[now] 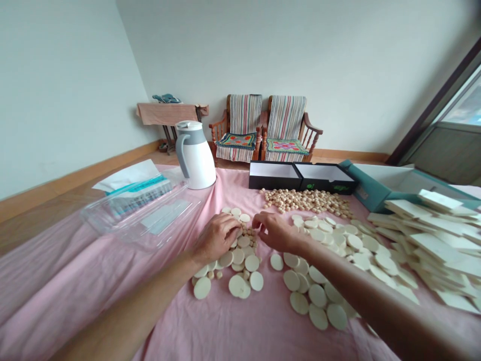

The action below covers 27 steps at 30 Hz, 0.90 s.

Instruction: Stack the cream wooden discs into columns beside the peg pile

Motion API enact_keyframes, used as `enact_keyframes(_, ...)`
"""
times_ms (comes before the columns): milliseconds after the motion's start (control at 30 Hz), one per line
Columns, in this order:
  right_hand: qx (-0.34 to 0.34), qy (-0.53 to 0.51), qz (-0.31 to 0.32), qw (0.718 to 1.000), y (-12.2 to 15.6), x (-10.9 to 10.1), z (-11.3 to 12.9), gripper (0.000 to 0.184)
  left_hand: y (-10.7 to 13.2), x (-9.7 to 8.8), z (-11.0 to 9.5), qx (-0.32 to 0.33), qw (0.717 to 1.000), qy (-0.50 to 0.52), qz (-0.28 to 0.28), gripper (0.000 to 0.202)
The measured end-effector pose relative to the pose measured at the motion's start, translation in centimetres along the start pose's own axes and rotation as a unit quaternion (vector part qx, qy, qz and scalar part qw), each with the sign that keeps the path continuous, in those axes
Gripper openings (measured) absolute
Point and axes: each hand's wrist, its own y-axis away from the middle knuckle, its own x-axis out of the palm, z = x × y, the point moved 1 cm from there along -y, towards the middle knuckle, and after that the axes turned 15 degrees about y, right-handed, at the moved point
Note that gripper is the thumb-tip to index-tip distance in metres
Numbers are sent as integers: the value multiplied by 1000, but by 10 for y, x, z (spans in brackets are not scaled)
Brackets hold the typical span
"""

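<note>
My left hand (216, 238) rests palm down at the edge of a scatter of flat cream discs (238, 256), its fingertips over a small heap of round tan beads (248, 237). My right hand (275, 231) hangs close by, fingers curled toward the same beads. Whether either hand holds a bead is hidden. More discs (317, 296) lie in a broad band to the right, under and beyond my right forearm. Farther back sits a larger heap of tan beads (305, 200). Stacked cream rectangular slabs (432, 245) pile up at the right.
A pink cloth (112, 281) covers the table. Behind the beads stand an open black box (300, 178) and a teal-edged box (376, 183). A white jug (196, 156) and a clear plastic box (139, 213) stand at the back left. Two striped chairs (265, 128) line the wall.
</note>
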Motion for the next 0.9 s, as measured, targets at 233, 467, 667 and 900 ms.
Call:
enact_keyframes(233,-24,19,8,999,0,7,13,24,0,-5,4,-37,999,-30,-22,13)
enact_keyframes(467,86,127,-3,988,-4,-10,-30,25,1,-6,8,-79,996,-24,-46,11)
enact_keyframes(667,179,169,-37,968,-10,-25,-71,25,1,-5,9,-97,993,-25,-56,12)
enact_keyframes(900,14,79,-5,997,-20,-8,-14,28,2,-6,11,-116,990,-37,-65,12)
